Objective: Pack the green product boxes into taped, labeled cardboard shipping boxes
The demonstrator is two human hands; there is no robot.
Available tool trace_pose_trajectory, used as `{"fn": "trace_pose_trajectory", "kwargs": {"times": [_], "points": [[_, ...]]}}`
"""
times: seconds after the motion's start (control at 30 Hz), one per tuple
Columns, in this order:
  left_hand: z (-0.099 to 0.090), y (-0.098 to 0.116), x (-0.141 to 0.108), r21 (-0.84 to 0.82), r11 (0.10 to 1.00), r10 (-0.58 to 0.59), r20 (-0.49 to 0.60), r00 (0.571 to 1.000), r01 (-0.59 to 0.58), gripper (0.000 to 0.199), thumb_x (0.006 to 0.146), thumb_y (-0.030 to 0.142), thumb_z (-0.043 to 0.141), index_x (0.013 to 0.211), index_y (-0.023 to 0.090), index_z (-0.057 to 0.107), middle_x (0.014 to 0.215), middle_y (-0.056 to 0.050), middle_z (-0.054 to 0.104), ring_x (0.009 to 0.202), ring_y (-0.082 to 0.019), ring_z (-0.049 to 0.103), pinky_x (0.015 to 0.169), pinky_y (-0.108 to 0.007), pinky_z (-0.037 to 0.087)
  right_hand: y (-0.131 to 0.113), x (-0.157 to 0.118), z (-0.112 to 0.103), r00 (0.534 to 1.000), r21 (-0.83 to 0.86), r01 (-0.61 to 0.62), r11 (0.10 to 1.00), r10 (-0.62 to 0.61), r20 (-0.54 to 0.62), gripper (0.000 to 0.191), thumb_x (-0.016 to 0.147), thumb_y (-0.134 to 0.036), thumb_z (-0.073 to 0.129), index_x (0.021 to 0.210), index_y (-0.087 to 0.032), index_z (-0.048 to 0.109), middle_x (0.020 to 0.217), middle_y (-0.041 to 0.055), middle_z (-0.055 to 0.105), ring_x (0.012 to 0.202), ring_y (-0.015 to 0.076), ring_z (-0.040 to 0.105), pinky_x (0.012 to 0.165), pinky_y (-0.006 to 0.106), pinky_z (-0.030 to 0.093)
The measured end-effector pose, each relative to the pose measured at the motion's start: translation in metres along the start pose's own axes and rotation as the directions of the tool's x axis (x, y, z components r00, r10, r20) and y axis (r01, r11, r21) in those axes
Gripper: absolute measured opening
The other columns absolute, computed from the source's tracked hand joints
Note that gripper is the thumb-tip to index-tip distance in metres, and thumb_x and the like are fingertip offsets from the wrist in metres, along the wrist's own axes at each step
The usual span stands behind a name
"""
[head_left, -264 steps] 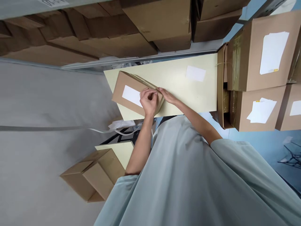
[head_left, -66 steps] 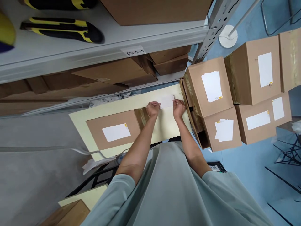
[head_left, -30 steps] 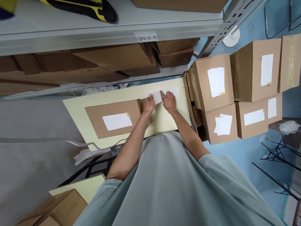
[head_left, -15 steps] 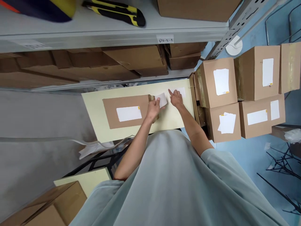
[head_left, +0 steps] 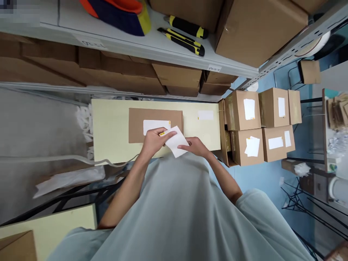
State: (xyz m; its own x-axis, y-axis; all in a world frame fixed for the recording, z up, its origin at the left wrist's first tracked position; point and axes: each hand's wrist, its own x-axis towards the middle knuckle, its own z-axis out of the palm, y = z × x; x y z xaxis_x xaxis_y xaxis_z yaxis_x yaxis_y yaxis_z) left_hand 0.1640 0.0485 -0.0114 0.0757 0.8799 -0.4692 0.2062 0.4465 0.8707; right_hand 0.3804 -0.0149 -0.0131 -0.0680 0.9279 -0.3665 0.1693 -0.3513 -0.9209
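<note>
A white label sheet with a small yellow mark is held in front of my body. My left hand pinches its left side, thumb on top, and my right hand grips its right edge. Just beyond my left hand a brown cardboard box lies on the pale yellow table. On its top is a white label, partly covered by my left hand. Another white label lies on the table to the right of the box.
Labelled cardboard boxes are stacked at the table's right end. Beyond the table stands a shelf with boxes, two utility knives and an orange, blue and yellow object. A pale cable hangs at left.
Both hands have drawn back toward my body. My right hand has left the label on the table and now holds the sheet together with my left. The view has shifted.
</note>
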Motion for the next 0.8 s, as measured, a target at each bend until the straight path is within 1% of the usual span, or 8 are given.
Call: {"fn": "trace_pose_trajectory", "kwargs": {"times": [0.07, 0.1, 0.2, 0.3, 0.43, 0.57, 0.7, 0.8], "points": [[-0.008, 0.001, -0.011, -0.084, 0.996, 0.02, -0.002, 1.0, -0.02, 0.06, 0.063, 0.075, 0.101, 0.072, 0.021, 0.078, 0.07, -0.006, 0.074, 0.06, -0.02, 0.066, 0.052, -0.031, 0.055, -0.011, -0.001, 0.018, 0.995, 0.095, -0.091, 0.991, 0.087, 0.048, 0.059, 0.075, -0.075, 0.097, 0.086, -0.018, 0.085, 0.078, -0.0007, 0.079, 0.067, 0.0154, 0.067, 0.059, 0.028, 0.057], [-0.011, 0.002, -0.017, -0.124, 0.992, 0.028, 0.021, 0.999, -0.025, 0.063, 0.059, 0.078, 0.102, 0.075, 0.021, 0.08, 0.076, -0.008, 0.078, 0.064, -0.023, 0.071, 0.057, -0.034, 0.06, -0.019, 0.001, 0.024, 0.994, 0.142, -0.111, 0.984, 0.109, 0.021, 0.062, 0.074, -0.077, 0.096, 0.09, -0.019, 0.085, 0.082, 0.0002, 0.081, 0.067, 0.0161, 0.068, 0.06, 0.029, 0.06], [-0.021, 0.004, -0.042, -0.21, 0.978, 0.046, 0.155, 0.987, -0.013, 0.073, 0.058, 0.085, 0.102, 0.088, 0.02, 0.086, 0.09, -0.014, 0.086, 0.075, -0.029, 0.081, 0.065, -0.038, 0.067, -0.045, 0.009, 0.038, 0.982, 0.185, -0.038, 0.982, 0.072, -0.177, 0.065, 0.074, -0.081, 0.094, 0.095, -0.02, 0.084, 0.083, 0.001, 0.081, 0.063, 0.0167, 0.067, 0.059, 0.033, 0.064], [-0.035, 0.006, -0.066, -0.27, 0.963, 0.085, 0.223, 0.971, -0.022, 0.075, 0.07, 0.088, 0.095, 0.1, 0.019, 0.09, 0.102, -0.018, 0.089, 0.082, -0.031, 0.085, 0.065, -0.037, 0.067, -0.071, 0.011, 0.051, 0.968, 0.107, 0.059, 0.993, -0.031, -0.249, 0.062, 0.08, -0.08, 0.091, 0.095, -0.021, 0.083, 0.081, 0.0014, 0.079, 0.067, 0.0181, 0.069, 0.06, 0.032, 0.064], [-0.062, 0.004, -0.083, -0.328, 0.942, 0.118, 0.135, 0.984, -0.068, 0.066, 0.08, 0.079, 0.093, 0.107, 0.019, 0.089, 0.111, -0.019, 0.09, 0.081, -0.029, 0.085, 0.064, -0.036, 0.066, -0.098, 0.003, 0.07, 0.962, 0.01, 0.117, 0.993, -0.111, -0.249, 0.058, 0.085, -0.079, 0.09, 0.097, -0.022, 0.084, 0.083, 0.0017, 0.079, 0.075, 0.0201, 0.071, 0.062, 0.033, 0.065], [-0.092, -0.002, -0.089, -0.349, 0.929, 0.15, 0.052, 0.987, -0.123, 0.054, 0.084, 0.067, 0.092, 0.106, 0.018, 0.086, 0.103, -0.017, 0.089, 0.081, -0.03, 0.084, 0.064, -0.038, 0.066, -0.109, -0.009, 0.094, 0.959, -0.035, 0.123, 0.992, -0.128, -0.253, 0.058, 0.086, -0.08, 0.088, 0.097, -0.024, 0.084, 0.083, 0.0015, 0.079, 0.072, 0.0199, 0.07, 0.061, 0.035, 0.067], [-0.115, -0.005, -0.096, -0.333, 0.932, 0.168, 0.038, 0.985, -0.146, 0.044, 0.085, 0.059, 0.09, 0.1, 0.018, 0.084, 0.094, -0.014, 0.086, 0.079, -0.03, 0.082, 0.064, -0.039, 0.065, -0.114, -0.018, 0.116, 0.961, -0.098, 0.115, 0.989, -0.135, -0.242, 0.056, 0.089, -0.081, 0.086, 0.096, -0.025, 0.083, 0.084, 0.0016, 0.08, 0.069, 0.0197, 0.071, 0.062, 0.036, 0.068], [-0.129, -0.006, -0.099, -0.332, 0.931, 0.178, 0.048, 0.983, -0.153, 0.039, 0.085, 0.056, 0.089, 0.095, 0.019, 0.083, 0.091, -0.013, 0.085, 0.076, -0.028, 0.081, 0.061, -0.037, 0.063, -0.119, -0.023, 0.131, 0.958, -0.097, 0.112, 0.989, -0.134, -0.254, 0.054, 0.089, -0.079, 0.086, 0.098, -0.025, 0.083, 0.087, 0.0013, 0.081, 0.072, 0.0194, 0.072, 0.063, 0.036, 0.07]]}}
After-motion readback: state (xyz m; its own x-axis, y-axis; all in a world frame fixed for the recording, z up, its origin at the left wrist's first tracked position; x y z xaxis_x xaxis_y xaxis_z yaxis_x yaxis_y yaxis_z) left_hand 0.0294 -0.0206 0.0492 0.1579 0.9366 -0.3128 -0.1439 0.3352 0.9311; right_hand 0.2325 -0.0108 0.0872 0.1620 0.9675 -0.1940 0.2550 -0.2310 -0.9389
